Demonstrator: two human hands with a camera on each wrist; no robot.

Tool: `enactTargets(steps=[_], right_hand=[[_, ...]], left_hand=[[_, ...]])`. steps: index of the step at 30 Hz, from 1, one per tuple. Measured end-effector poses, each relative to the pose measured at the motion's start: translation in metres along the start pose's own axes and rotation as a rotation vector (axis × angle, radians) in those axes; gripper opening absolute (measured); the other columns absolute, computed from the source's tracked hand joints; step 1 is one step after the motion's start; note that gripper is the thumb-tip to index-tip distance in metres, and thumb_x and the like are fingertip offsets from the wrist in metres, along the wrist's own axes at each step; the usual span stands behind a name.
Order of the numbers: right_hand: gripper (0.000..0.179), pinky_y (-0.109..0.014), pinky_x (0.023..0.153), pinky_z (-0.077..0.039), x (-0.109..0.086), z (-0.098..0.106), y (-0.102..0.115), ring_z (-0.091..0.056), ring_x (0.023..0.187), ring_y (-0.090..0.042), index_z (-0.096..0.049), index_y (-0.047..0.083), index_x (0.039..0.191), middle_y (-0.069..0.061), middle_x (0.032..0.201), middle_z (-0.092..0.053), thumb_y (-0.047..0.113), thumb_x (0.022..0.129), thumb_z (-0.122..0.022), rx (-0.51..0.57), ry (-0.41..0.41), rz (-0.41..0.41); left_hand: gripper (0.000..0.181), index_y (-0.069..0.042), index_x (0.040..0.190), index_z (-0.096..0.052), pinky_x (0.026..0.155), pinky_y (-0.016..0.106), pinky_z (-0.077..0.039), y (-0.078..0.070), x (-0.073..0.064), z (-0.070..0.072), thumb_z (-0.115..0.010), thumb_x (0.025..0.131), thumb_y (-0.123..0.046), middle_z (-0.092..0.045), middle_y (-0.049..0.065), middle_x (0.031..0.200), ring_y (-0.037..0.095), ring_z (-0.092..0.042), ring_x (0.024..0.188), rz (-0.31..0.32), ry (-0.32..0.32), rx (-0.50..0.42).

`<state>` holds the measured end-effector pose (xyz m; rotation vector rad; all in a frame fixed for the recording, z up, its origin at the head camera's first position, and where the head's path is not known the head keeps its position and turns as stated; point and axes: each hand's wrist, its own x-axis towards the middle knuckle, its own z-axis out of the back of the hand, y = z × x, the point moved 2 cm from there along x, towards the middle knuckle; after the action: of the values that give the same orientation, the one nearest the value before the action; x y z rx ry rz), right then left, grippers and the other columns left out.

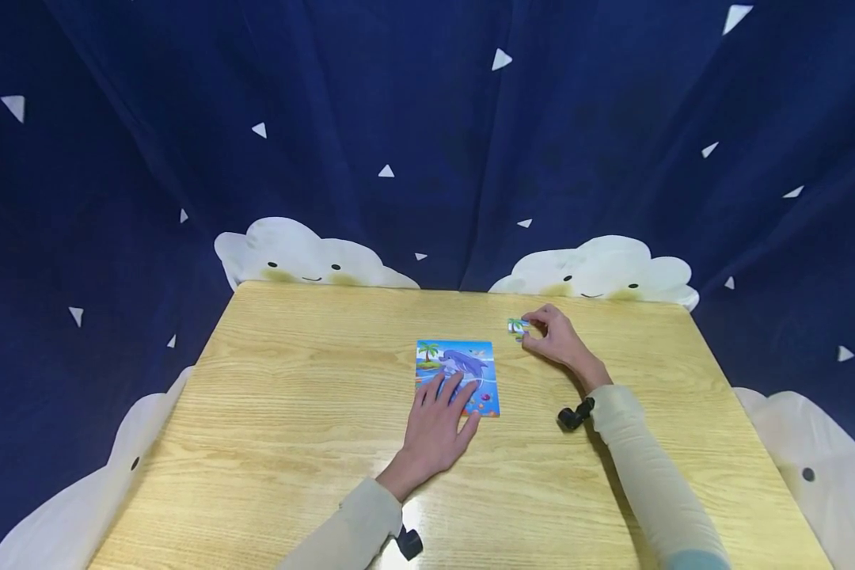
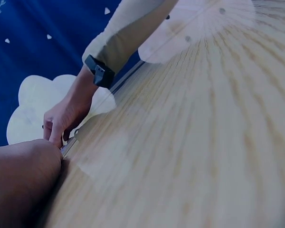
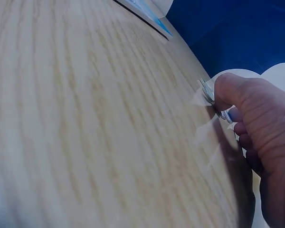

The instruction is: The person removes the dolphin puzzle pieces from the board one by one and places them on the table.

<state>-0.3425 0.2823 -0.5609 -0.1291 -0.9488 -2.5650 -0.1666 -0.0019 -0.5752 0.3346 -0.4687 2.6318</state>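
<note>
My left hand [image 1: 435, 426] lies flat with its fingers spread over the lower part of a square dolphin picture [image 1: 427, 358]. The picture shows a purple dolphin, blue water and a palm tree; the fingers hide part of it. Farther back and to the right, my right hand [image 1: 557, 339] pinches a small puzzle piece [image 1: 516, 325] printed with a palm tree, between thumb and fingers. In the right wrist view the thumb of the right hand [image 3: 263, 123] presses against the thin, tilted piece [image 3: 206, 91], close to the tabletop. Whether several pieces are stacked there, I cannot tell.
A light wooden table [image 1: 292, 380] carries everything. Behind it hangs a dark blue curtain [image 1: 427, 119] with white triangles and smiling clouds [image 1: 306, 252] along the table's edge. A black wrist camera [image 1: 575, 415] is strapped to the right wrist, another [image 1: 409, 543] to the left.
</note>
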Motion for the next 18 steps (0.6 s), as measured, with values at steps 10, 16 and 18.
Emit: enactTargets(steps=[10, 16, 18], right_hand=[[0.045, -0.042, 0.078, -0.036, -0.007, -0.004, 0.007, -0.046, 0.090, -0.031, -0.070, -0.004, 0.124, -0.018, 0.104, -0.057, 0.014, 0.084, -0.072, -0.023, -0.063, 0.036], [0.044, -0.049, 0.085, -0.028, -0.017, -0.014, 0.023, -0.041, 0.094, -0.035, -0.072, -0.002, 0.121, -0.020, 0.106, -0.057, 0.016, 0.082, -0.069, -0.036, -0.156, 0.078], [0.039, -0.049, 0.085, -0.028, -0.020, -0.019, 0.030, -0.041, 0.093, -0.033, -0.073, 0.000, 0.119, -0.017, 0.104, -0.058, 0.015, 0.083, -0.069, -0.013, -0.172, 0.088]], left_hand=[[0.051, -0.027, 0.153, -0.054, 0.116, 0.052, -0.031, -0.001, 0.001, 0.001, -0.047, 0.106, -0.047, -0.049, 0.004, 0.157, 0.034, -0.038, 0.149, 0.004, -0.010, -0.009], [0.053, -0.030, 0.155, -0.051, 0.117, 0.050, -0.031, 0.001, 0.000, -0.005, -0.040, 0.108, -0.051, -0.046, 0.001, 0.159, 0.032, -0.035, 0.152, 0.007, 0.000, 0.027], [0.052, -0.030, 0.155, -0.051, 0.117, 0.050, -0.031, 0.001, 0.000, -0.005, -0.040, 0.108, -0.050, -0.047, 0.001, 0.159, 0.032, -0.035, 0.151, 0.007, -0.003, 0.026]])
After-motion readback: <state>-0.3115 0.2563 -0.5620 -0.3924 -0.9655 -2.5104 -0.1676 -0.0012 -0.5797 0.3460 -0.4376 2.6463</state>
